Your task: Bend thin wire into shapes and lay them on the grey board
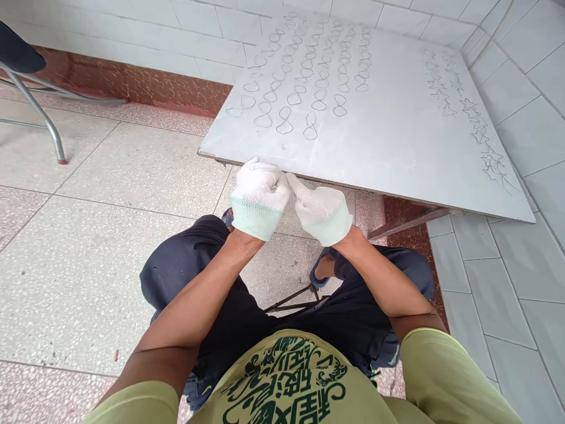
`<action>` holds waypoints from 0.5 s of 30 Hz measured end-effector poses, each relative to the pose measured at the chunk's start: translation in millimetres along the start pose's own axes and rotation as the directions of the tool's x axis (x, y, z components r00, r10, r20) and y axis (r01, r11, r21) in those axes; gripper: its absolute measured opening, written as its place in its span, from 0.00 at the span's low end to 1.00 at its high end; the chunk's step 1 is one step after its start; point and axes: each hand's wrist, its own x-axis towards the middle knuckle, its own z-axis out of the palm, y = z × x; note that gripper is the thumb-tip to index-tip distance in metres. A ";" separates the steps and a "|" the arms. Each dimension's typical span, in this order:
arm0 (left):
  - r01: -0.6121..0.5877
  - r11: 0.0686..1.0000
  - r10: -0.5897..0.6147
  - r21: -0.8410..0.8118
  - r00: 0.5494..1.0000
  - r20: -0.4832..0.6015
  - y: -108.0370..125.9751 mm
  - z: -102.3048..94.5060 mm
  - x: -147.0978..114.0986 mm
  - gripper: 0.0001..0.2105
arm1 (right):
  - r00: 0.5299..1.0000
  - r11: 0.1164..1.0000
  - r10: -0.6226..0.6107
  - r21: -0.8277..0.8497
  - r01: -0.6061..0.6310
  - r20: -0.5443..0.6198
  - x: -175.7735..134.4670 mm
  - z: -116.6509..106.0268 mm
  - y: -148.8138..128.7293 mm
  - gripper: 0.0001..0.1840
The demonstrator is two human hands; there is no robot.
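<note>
Both hands wear white knit gloves with pale green cuffs and meet just in front of the board's near edge. My left hand (260,185) is closed, fingers curled inward. Against it my right hand (318,206) is also closed, its thumb and fingers pinched together at the left hand. Whatever lies between the fingertips is too small or hidden to make out. Beyond them, rows of thin wire figure-eights (285,119) lie on the light grey board (397,135). Star-shaped wire pieces (477,126) form lines on its right side.
White wall tiles (241,26) border the board at the back, with more at right. A brown support (408,222) runs beneath the board. Metal chair legs (55,135) stand on the speckled floor (110,235) at left. Dark folding-seat bars (289,305) show between my legs.
</note>
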 end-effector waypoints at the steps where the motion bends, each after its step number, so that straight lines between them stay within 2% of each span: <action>1: -0.002 1.000 0.002 0.000 1.000 -0.003 -0.5 1.0 0.5 0.17 | 1.000 1.000 -0.012 0.009 0.012 0.017 0.9 -0.4 1.4 0.38; 5: -0.058 0.997 0.059 0.053 0.998 -0.003 -1.1 3.9 2.3 0.17 | 1.000 0.995 -0.016 0.103 0.016 0.001 1.5 0.1 5.5 0.35; 7: -0.104 0.992 0.106 0.066 0.994 -0.028 -0.5 1.8 2.4 0.14 | 0.996 0.984 0.057 0.172 -0.045 -0.067 0.8 3.0 7.1 0.32; 9: -0.111 0.993 0.113 0.032 0.990 -0.083 -1.5 -3.9 2.9 0.05 | 0.975 0.965 0.158 0.233 -0.120 -0.154 0.4 8.0 9.3 0.30; 11: -0.062 0.997 0.055 -0.051 0.989 -0.137 -5.6 -12.1 5.0 0.13 | 0.943 0.949 0.240 0.260 -0.178 -0.230 0.7 14.8 12.2 0.28; 13: 0.025 0.983 -0.050 -0.180 0.989 -0.137 -12.3 -20.4 9.3 0.16 | 0.925 0.953 0.253 0.241 -0.186 -0.285 1.1 21.9 15.6 0.28; 15: 0.082 0.940 -0.100 -0.330 0.994 -0.039 -18.0 -26.5 14.5 0.16 | 0.937 0.974 0.177 0.193 -0.122 -0.302 1.2 28.0 19.0 0.29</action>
